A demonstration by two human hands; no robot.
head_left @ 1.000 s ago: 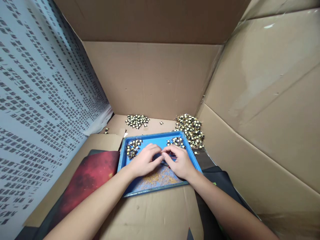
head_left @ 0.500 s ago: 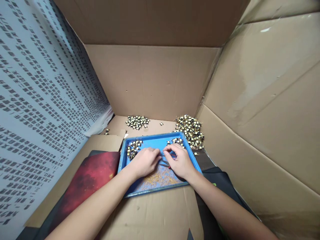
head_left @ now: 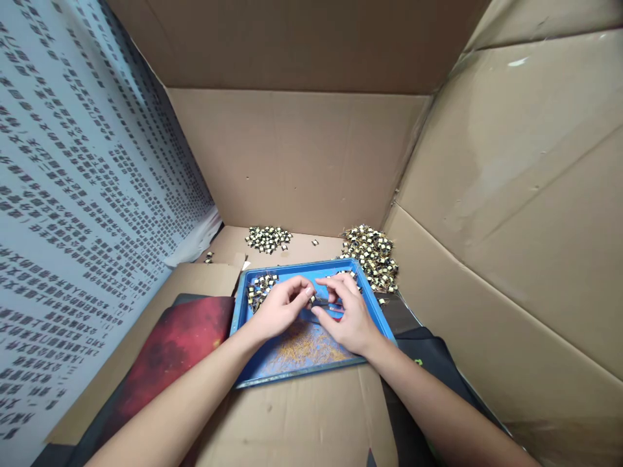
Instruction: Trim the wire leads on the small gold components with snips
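I am pinching a small component (head_left: 313,299) between the thumb and forefinger of my left hand (head_left: 280,311), fingers closed on it, holding it just above the blue tray (head_left: 292,373). My right hand (head_left: 348,318) is meeting it from the other side, fingers curled around a small red-handled tool (head_left: 335,310) whose tip is touching the component. A scatter of copper trimmings (head_left: 306,347) is lying in the tray just below my hands.

Cardboard walls (head_left: 302,162) close in at the back and right, a printed white sheet (head_left: 73,194) hanging along the left.
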